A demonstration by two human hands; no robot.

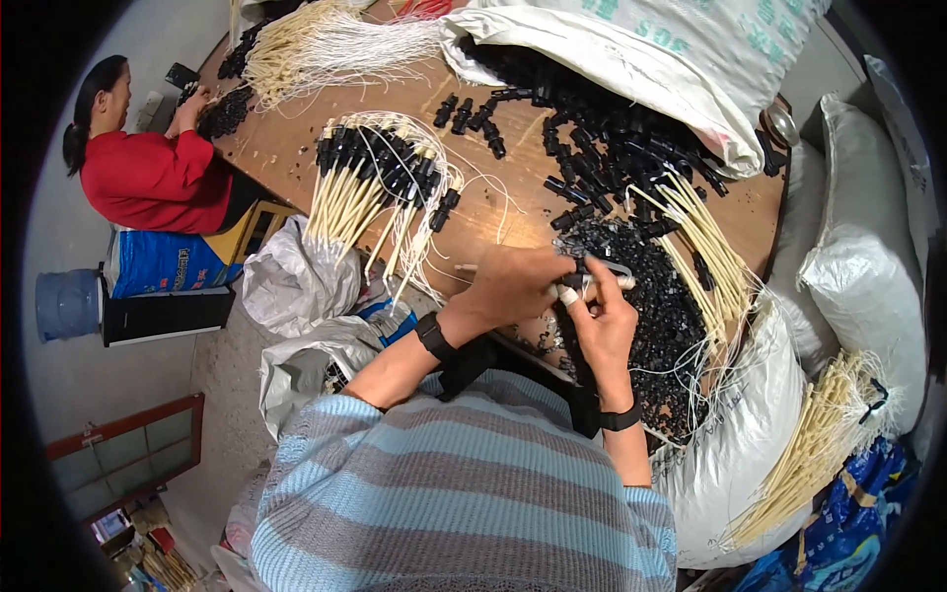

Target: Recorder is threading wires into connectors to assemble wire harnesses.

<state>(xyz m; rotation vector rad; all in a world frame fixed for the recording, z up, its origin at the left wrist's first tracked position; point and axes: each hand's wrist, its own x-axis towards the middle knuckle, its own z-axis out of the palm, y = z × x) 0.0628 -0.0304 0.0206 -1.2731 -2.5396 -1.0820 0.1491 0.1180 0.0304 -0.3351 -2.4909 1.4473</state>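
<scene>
Over the near edge of the table, my hands meet at a small dark part [589, 264]. My right hand [607, 331] pinches it between thumb and fingers; white wraps cover some fingertips. My left hand [508, 286] is closed right beside it, blurred, and its fingers hide what they grip. A short pale tip sticks out left of that hand. Just beyond and right of my hands lies a heap of small black pieces [651, 316]. To the left, a bundle of cream tubes with black connectors and white wires [370, 178] lies on the table.
Black connectors [592, 148] spill from a white woven sack [641, 59]. More cream tubes [705, 247] lie at the right. Full sacks [858, 227] stand along the right side, and open bags [301, 271] at the left. A person in red [158, 168] works at the far left.
</scene>
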